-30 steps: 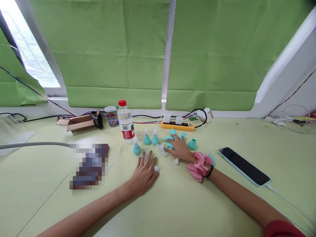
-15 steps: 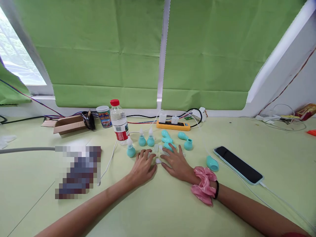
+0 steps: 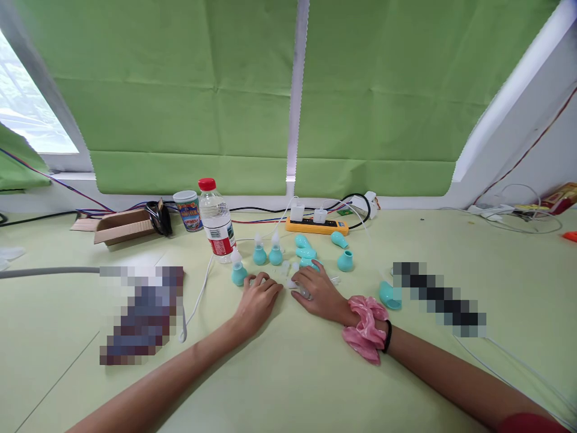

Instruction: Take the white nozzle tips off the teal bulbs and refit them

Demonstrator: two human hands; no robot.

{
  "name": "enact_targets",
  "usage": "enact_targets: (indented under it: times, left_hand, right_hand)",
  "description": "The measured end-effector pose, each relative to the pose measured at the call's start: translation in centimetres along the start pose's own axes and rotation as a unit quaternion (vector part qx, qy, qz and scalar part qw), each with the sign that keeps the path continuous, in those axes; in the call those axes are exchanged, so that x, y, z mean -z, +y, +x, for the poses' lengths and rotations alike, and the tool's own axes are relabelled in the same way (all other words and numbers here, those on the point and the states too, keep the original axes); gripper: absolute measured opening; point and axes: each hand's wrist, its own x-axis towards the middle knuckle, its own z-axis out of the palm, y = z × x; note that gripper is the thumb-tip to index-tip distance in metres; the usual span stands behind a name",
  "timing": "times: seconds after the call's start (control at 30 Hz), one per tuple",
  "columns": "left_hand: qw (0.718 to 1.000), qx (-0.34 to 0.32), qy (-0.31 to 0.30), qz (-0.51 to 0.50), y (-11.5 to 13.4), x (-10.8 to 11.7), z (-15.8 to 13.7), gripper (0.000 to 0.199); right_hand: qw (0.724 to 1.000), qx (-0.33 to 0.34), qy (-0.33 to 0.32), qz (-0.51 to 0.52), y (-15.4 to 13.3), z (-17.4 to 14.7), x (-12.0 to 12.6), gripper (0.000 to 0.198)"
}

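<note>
My right hand [image 3: 321, 293] curls over a small clear plastic piece [image 3: 305, 292], which shows between the thumb and fingers. My left hand [image 3: 259, 299] lies palm down to its left, fingers bent forward with small gaps; whether anything is under the fingertips I cannot tell. Small clear and white plastic parts [image 3: 285, 268] lie between and beyond the hands. Just past my left fingers stands a teal bulb with a clear tip [image 3: 238, 274], like a nasal aspirator; two more [image 3: 275, 255] stand behind. Loose teal bulbs [image 3: 306, 253] lie beyond my right hand, one partly hidden by its fingers.
A red-capped bottle [image 3: 218, 222], a patterned cup [image 3: 189, 211] and a cardboard box [image 3: 124, 228] stand at the back left. An orange power strip [image 3: 317, 226] with white plugs lies by the window. Another teal bulb [image 3: 390, 296] is right of my wrist, near a cable and a blurred-out object.
My right hand has closed over a clear plastic piece and shifted slightly left. My left hand has moved slightly left, its thumb drawn in. A bulb at the back right appears slightly shifted.
</note>
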Motion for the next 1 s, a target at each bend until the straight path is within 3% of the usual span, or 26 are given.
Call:
enact_targets:
  times: [0.17,0.27,0.33,0.43,0.57,0.67,0.87,1.0]
  left_hand:
    - [0.996,-0.023,0.057,-0.067,-0.5,-0.5,-0.4,0.022]
    - [0.982,-0.054,0.111,-0.139,-0.7,-0.9,-0.7,0.024]
    - [0.974,-0.065,0.131,-0.173,-0.8,-1.0,-0.8,0.024]
    - [0.968,-0.065,0.14,-0.197,-0.7,-0.7,-0.8,0.022]
    - [0.965,-0.054,0.138,-0.218,-0.6,-0.2,-1.0,0.019]
    - [0.957,-0.022,0.127,-0.261,-0.7,0.0,-1.5,0.016]
    - [0.965,0.044,0.053,-0.253,-0.8,0.5,-2.4,0.014]
    - [0.969,0.061,0.026,-0.24,-1.0,1.0,-2.5,0.013]
  right_hand:
    - [0.998,0.036,0.006,0.059,0.1,-0.2,0.0,0.014]
    - [0.999,0.017,0.011,0.037,0.1,0.4,0.4,0.03]
    - [1.0,-0.005,-0.009,0.01,0.0,1.2,0.5,0.041]
    - [0.998,-0.019,-0.058,-0.019,-0.3,2.4,0.4,0.039]
    - [0.996,-0.036,-0.081,-0.032,-0.9,3.1,0.0,0.027]
    - [0.995,-0.009,-0.089,-0.04,-1.1,2.7,0.3,0.024]
    - [0.993,0.026,-0.112,-0.025,-0.6,2.3,1.5,0.02]
    - [0.996,0.055,-0.06,-0.038,-0.7,2.5,1.6,0.022]
